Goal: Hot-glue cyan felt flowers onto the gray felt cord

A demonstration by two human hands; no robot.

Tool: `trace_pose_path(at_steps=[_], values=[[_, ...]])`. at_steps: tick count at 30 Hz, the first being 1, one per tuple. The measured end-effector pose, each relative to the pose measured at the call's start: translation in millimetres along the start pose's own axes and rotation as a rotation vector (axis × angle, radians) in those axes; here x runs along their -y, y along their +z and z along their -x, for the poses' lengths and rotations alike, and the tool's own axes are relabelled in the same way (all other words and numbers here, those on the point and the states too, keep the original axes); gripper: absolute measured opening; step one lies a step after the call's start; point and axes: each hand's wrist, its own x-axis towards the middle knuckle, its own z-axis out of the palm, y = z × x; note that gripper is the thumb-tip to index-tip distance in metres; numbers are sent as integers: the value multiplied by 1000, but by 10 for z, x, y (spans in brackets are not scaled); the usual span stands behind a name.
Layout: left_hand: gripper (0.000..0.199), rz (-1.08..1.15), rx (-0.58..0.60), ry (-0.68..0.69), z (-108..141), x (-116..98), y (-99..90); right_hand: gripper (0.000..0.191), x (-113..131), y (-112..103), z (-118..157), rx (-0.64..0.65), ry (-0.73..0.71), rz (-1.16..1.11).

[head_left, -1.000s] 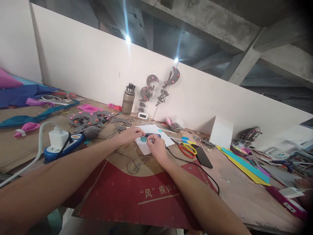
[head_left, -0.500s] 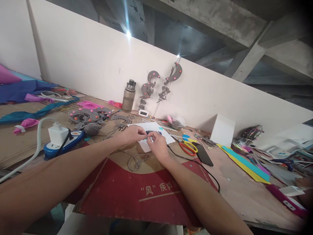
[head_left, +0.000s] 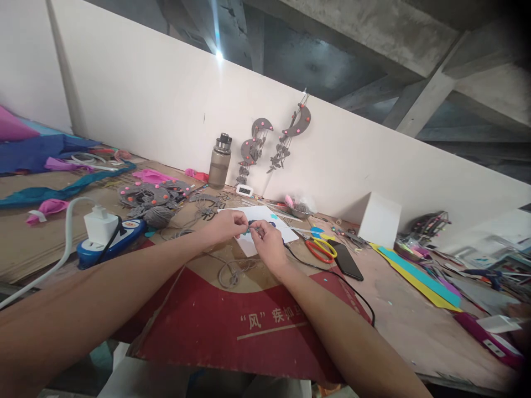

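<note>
My left hand (head_left: 227,225) and my right hand (head_left: 267,241) meet over a white paper sheet (head_left: 285,226), thumbs and fingertips pinched close together. Between them is a small item with a bluish tint, too tiny to make out. Partly hidden behind my right fingers lies a dark blue object. A small turquoise cutout (head_left: 274,216) rests on the sheet. Loose grey yarn (head_left: 234,273) curls on the cardboard just below my hands. To the right are scissors (head_left: 321,251) with orange and yellow handles, beside a black phone (head_left: 346,261).
A blue power strip (head_left: 110,243) with a white charger sits left, near grey felt pieces (head_left: 155,193) with pink dots. A bottle (head_left: 219,163) and small clock (head_left: 244,190) stand by the wall. Grey moon ornaments (head_left: 298,121) hang there. A magenta power strip (head_left: 489,340) lies right.
The view has shifted very slightly. My hands stay together over the paper, with my right fingers a little changed in their pinch.
</note>
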Motion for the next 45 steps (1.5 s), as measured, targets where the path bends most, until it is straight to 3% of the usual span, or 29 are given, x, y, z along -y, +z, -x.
trace_pose_path(at_steps=[17,23,30,36,40,45], values=[[27,-54,146,22,-32,11,-41,12,-8,-39,-25,-32,-15,82],[24,-89,84,17,-15,-7,-19,13,35,-73,1,7,-86,186],[18,-213,5,153,25,-99,-10,15,110,-139,20,42,-166,270],[17,-257,-43,184,41,-116,-6,20,127,-148,24,31,-184,322],[18,-274,-69,169,39,-107,-11,24,123,-149,11,23,-162,301],[18,-223,-80,145,27,-97,-25,15,112,-143,-7,16,-149,211]])
